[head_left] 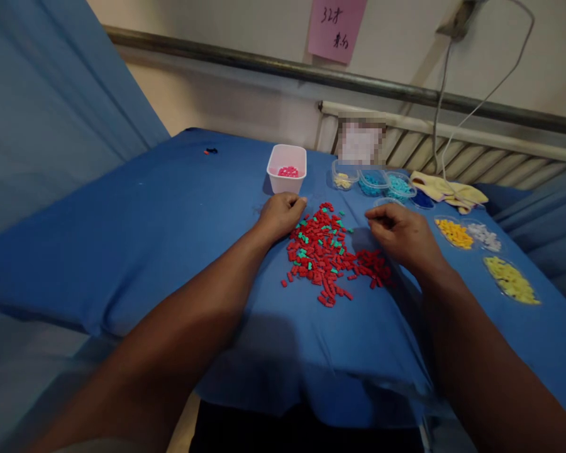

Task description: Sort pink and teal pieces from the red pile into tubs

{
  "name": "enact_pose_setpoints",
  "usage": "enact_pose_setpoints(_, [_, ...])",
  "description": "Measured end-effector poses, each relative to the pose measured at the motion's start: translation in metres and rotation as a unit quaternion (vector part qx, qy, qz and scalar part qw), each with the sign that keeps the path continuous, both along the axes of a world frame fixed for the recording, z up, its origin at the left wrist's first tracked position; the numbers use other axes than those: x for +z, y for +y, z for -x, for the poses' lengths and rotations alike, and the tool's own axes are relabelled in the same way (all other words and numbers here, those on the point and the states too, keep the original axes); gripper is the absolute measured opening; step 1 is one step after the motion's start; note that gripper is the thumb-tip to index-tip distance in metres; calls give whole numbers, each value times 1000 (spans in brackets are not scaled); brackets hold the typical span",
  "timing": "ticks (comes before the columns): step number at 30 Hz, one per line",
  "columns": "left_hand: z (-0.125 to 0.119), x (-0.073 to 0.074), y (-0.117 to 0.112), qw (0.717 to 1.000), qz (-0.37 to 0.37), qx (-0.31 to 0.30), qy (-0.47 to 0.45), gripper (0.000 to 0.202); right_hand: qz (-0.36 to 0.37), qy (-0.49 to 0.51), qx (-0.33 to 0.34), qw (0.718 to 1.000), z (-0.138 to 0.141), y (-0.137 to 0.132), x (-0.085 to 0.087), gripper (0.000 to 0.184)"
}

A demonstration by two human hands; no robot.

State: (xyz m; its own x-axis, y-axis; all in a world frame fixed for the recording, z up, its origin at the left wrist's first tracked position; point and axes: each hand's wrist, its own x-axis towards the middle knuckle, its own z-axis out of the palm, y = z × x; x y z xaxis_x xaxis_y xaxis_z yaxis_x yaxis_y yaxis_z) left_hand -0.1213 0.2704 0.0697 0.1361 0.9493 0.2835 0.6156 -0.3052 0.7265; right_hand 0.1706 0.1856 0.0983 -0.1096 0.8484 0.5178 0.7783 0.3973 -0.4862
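Just beyond the left hand (280, 214) sat a white tub (287, 168) with a few pink pieces. Left hand was curled closed, touching the upper-left edge of the pile of red and green pieces (323, 255); couldn't tell if it held any. Pile lay between both hands on the blue cloth (146, 239). Right hand (400, 236) was pinched closed at the pile's right side, contents hidden. Near its right: orange-yellow pieces (454, 233) in an open dish. Risk: cloth looked soft, so a dragged wrist could scatter pieces or mix colours.
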Motion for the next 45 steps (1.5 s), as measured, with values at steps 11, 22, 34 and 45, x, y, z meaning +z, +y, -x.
enact_pose_setpoints(11, [0,2,-1,1000,-3,-6,-6,42,129,-226,18,965,30,16,-10,32])
enact_pose_setpoints(22, [0,0,0,1000,-12,-11,0,43,-41,-110,-115,986,-27,9,12,31])
enact_pose_setpoints(34, [1,1,0,1000,-19,-12,9,46,-11,-117,177,977,15,-2,0,29])
enact_pose_setpoints(45, [0,1,0,1000,-11,-12,1,42,156,-193,153,956,16,-4,1,27])
